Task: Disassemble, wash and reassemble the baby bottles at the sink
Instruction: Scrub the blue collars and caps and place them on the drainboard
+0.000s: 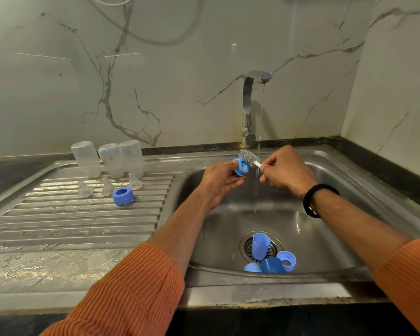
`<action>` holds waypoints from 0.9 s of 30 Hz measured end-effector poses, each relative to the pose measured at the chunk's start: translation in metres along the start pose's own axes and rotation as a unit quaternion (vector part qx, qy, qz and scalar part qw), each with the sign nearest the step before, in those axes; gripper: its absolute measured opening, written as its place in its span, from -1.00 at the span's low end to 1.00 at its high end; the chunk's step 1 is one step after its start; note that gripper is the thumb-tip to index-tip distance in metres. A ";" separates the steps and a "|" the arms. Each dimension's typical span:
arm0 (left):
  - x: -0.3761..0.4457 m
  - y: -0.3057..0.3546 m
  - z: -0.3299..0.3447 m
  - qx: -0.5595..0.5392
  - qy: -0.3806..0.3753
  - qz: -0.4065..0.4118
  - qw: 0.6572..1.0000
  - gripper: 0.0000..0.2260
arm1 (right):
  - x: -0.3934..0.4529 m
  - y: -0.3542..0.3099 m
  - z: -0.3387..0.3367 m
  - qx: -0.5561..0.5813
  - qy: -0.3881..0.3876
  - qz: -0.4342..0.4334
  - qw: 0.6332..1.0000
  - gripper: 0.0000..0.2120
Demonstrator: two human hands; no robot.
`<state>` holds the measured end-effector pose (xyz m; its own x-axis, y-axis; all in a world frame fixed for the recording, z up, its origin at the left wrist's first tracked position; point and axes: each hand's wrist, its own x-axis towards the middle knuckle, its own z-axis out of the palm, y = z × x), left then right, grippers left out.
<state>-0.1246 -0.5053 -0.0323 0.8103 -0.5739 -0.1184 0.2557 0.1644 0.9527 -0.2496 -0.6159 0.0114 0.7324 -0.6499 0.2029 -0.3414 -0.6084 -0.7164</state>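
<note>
At the centre of the frame, over the steel sink (325, 214), the left hand (218, 183) holds a blue bottle collar ring (241, 167) on its side, its grip curled round the ring with the fingertips at the ring's edges. The right hand (285, 169) has its grip pinched round the white handle of a grey silicone bottle brush (249, 158), whose bristled head lies against the ring's upper side; whether it reaches into the opening cannot be told. A thin stream of water (260, 132) falls from the chrome tap (249, 105) just right of the brush head, between the two hands. A black band (312, 200) sits on the right wrist, and both forearms end in orange ribbed sleeves (131, 292).

In the lower middle of the frame, on the sink floor, a light blue cap (261, 246) stands over the drain strainer (247, 248). Just below it lie a darker blue cap (273, 265), a second collar ring (287, 260) and a pale blue rounded piece (251, 267), close together.

On the ribbed draining board (58, 214) at the left, three clear bottle bodies (108, 158) stand upside down in a row near the wall. In front of them three clear teats (107, 187) rest on the ridges, and a third blue collar ring (123, 195) sits just right of them.
</note>
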 end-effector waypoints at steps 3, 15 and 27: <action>0.000 0.001 -0.001 -0.027 -0.003 -0.004 1.000 -0.79 | -0.001 -0.001 -0.002 -0.010 -0.007 0.007 1.000 -0.79; 0.004 0.004 -0.004 -0.048 0.040 0.025 0.998 -0.86 | -0.008 -0.006 -0.003 -0.052 -0.065 -0.015 0.996 -0.82; 0.005 0.002 -0.007 -0.033 0.054 0.044 0.997 -0.86 | -0.010 -0.008 -0.011 -0.034 -0.132 -0.009 0.991 -0.84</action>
<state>-0.1162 -0.5027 -0.0324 0.8821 -0.4662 -0.0673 0.2118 0.2649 0.9407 -0.2604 -0.6100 0.0224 0.8644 -0.5021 0.0275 -0.3590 -0.6543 -0.6656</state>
